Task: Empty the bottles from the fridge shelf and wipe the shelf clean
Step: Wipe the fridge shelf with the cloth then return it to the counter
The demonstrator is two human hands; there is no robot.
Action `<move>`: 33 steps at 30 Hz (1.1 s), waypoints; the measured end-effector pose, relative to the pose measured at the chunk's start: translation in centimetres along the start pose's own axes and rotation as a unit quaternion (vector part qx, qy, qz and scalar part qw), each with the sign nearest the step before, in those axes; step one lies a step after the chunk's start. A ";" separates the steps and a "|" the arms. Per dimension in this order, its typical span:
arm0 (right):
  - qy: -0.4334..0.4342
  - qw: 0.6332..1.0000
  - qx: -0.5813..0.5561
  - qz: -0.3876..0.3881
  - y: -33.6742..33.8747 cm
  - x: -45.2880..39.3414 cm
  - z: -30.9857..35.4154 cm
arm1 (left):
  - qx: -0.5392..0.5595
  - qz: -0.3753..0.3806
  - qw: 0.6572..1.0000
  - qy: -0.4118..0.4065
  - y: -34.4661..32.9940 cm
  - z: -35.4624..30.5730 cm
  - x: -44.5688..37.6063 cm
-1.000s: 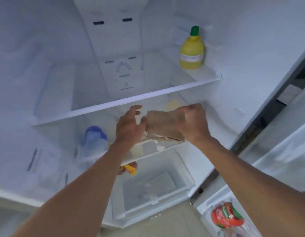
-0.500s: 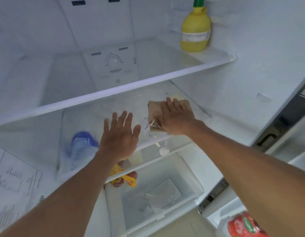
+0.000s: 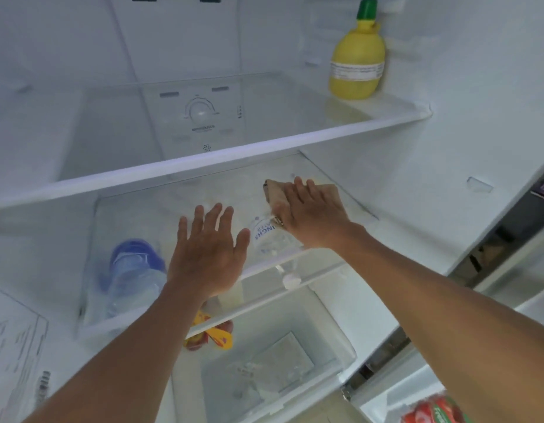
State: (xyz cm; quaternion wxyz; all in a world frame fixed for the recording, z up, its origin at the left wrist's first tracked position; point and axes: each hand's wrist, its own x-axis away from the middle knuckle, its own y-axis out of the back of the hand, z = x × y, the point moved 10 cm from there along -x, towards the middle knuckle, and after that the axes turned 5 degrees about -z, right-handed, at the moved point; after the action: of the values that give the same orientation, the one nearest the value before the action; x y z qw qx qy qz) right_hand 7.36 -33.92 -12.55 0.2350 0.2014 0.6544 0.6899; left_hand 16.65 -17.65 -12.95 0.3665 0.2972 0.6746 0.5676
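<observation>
My right hand [image 3: 310, 215] presses a brown cloth [image 3: 275, 192] flat on the middle glass shelf [image 3: 160, 215], toward its right rear. To its left, my left hand [image 3: 206, 254] hovers over the shelf's front with fingers spread and nothing in it. Through the glass I see a clear water bottle [image 3: 264, 239] lying with its white cap past the front rail. A blue-topped bottle [image 3: 133, 270] lies at the left; whether it is on or under the glass I cannot tell. A yellow lemon-shaped bottle [image 3: 356, 62] with a green cap stands on the upper shelf [image 3: 203, 160], far right.
A clear crisper drawer [image 3: 264, 377] sits below the shelf, with a red and yellow packet [image 3: 212, 334] at its back left. The temperature dial [image 3: 200, 112] is on the rear wall. A red-wrapped item [image 3: 432, 410] sits in the door rack, bottom right.
My right hand has laid the cloth on the middle shelf and pushed it deeper. My left hand has let go of the cloth and spread open. The view has moved closer.
</observation>
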 end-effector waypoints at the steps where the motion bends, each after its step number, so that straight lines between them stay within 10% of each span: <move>1: 0.003 1.000 -0.002 -0.008 0.1 -1.0 -0.3 | 0.000 -0.005 1.000 0.002 0.0 0.1 0.0; 33: 0.164 0.980 0.046 -0.100 3.4 1.1 1.9 | 0.027 -0.003 1.000 0.010 0.4 0.2 -0.1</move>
State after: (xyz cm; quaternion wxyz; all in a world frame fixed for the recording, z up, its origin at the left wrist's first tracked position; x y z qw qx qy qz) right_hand 7.37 -31.90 -9.10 0.1829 0.0294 0.7322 0.6554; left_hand 16.92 -17.55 -12.56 0.3536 0.2992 0.6942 0.5509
